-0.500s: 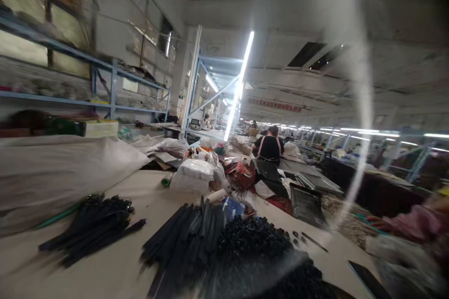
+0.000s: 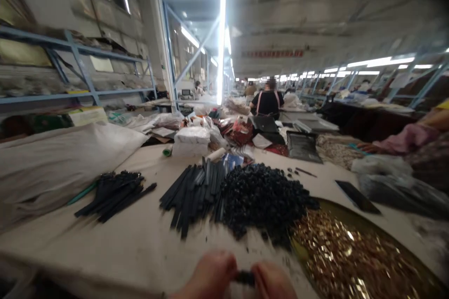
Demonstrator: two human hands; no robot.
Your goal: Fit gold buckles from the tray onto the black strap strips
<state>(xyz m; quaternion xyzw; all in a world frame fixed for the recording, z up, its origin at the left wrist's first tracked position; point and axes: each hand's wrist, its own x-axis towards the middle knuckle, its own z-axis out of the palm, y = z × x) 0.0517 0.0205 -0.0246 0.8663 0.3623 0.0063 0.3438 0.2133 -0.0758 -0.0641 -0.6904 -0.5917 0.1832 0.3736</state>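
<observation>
Fingers: both sets pinch one small black piece (image 2: 244,277) between them at the bottom edge of the view; the tips are blurred, so the exact grip on it cannot be told.
Left hand (image 2: 210,274): low in the frame, curled toward the black piece, thumb side turned inward.
Right hand (image 2: 271,282): just beside the left, closed on the other end of the same piece.
Black piece: held above the near edge of the table (image 2: 133,243), in front of the heaps.
Black bead heap (image 2: 263,198): a large mound of small dark bits on the table, just beyond the hands.
Gold tray (image 2: 354,254): a round dish full of shiny gold bits, right of the hands, touching the edge of the black heap.
Black strips (image 2: 194,191): a loose pile of long flat sticks, lying left of the bead heap and touching it.
Second strip bundle (image 2: 112,195): a smaller sheaf farther left, well apart from the first.
Grey sack (image 2: 66,159): a big soft bag lying along the left side of the table.
White packet (image 2: 191,141): a wrapped bundle at the far end of the table.
Co-worker (image 2: 268,100): a person in a dark top, seated well beyond the clutter, back turned.
Pink sleeve (image 2: 403,139): another person's arm reaching in from the right edge.
Shelving (image 2: 77,70): blue metal racks along the left wall.
</observation>
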